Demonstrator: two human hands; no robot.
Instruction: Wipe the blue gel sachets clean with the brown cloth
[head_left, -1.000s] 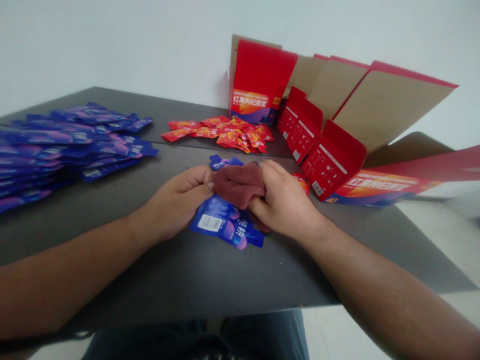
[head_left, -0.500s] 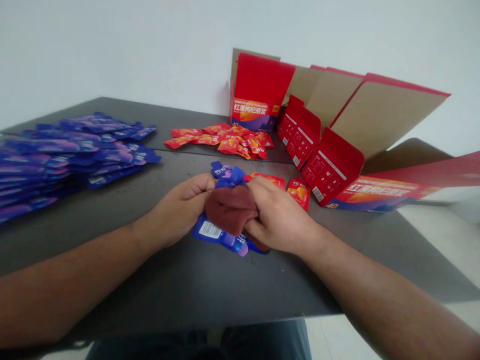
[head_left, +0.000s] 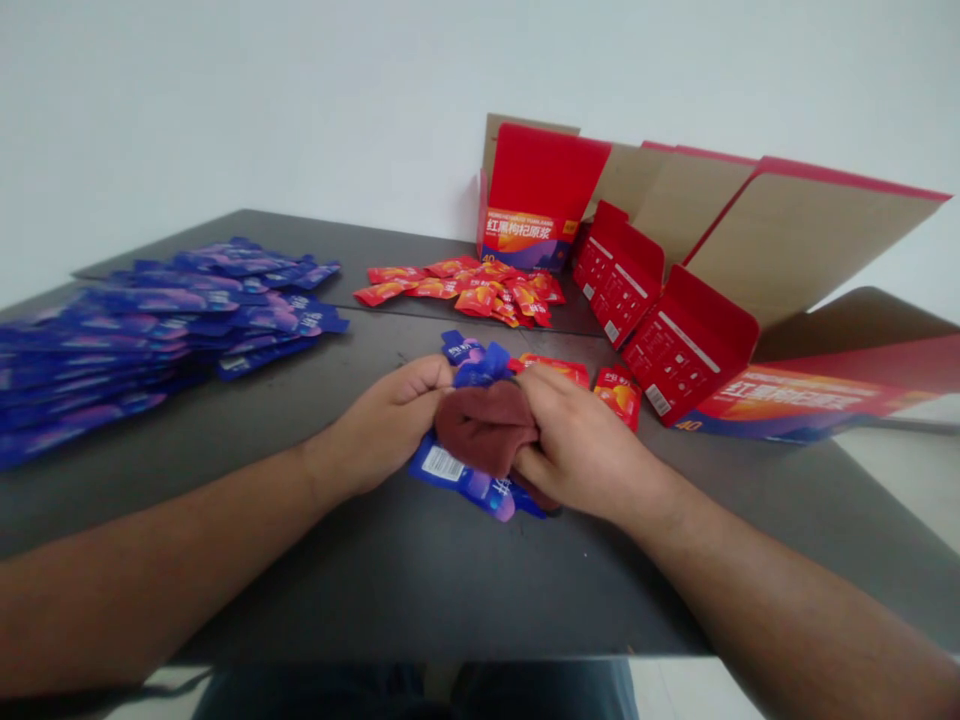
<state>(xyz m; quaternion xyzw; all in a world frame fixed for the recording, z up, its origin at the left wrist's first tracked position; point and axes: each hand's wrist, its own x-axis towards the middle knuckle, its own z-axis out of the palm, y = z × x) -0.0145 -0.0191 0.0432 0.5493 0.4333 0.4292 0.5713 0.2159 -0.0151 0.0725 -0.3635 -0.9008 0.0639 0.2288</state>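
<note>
Nearby: blue sachets [head_left: 150,320] left | red sachets [head_left: 465,285] beyond | red cartons [head_left: 675,330] right

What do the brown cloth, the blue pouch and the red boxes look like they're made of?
Cloth: soft matte fabric, likely terry or microfibre, bunched in folds. Blue pouch: probably plastic or foil film, glossy, printed with a barcode. Red boxes: cardboard, printed red outside, with plain brown inner faces.

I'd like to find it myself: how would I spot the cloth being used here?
Start at the dark table and go to its near middle, where the two hands meet. Between the left hand and right hand sits the maroon cloth, pressed on a blue sachet: soft and matte, unlike the glossy packets.
</note>
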